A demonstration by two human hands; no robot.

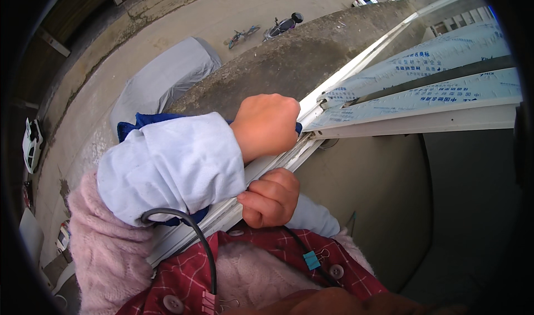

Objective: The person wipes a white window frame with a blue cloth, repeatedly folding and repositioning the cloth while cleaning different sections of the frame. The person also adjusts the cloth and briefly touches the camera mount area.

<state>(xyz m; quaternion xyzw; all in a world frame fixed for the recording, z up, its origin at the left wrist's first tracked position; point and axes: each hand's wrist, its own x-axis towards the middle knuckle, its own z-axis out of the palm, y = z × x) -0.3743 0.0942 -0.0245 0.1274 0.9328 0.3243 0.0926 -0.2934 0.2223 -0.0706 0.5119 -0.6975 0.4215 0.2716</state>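
My left hand (pixel 268 123) is closed in a fist over the white window frame (pixel 328 97), its arm reaching across the outer side. A bit of dark blue cloth (pixel 299 129) pokes out beside its fingers. More dark blue cloth shows behind the light blue sleeve cuff (pixel 178 162). Closer to my body, my right hand (pixel 271 198) is curled against the inner edge of the frame, just below the left wrist. Its thumb lies by the edge of that cuff. What its fingers close on is hidden.
A sash (pixel 411 120) with printed blue protective film juts in from the right. Far below, outside, are a grey covered car (pixel 167 73), a bicycle (pixel 242 36) and a motorbike (pixel 283 26). A black cable (pixel 200 234) loops from the left sleeve to a pink clip on my chest.
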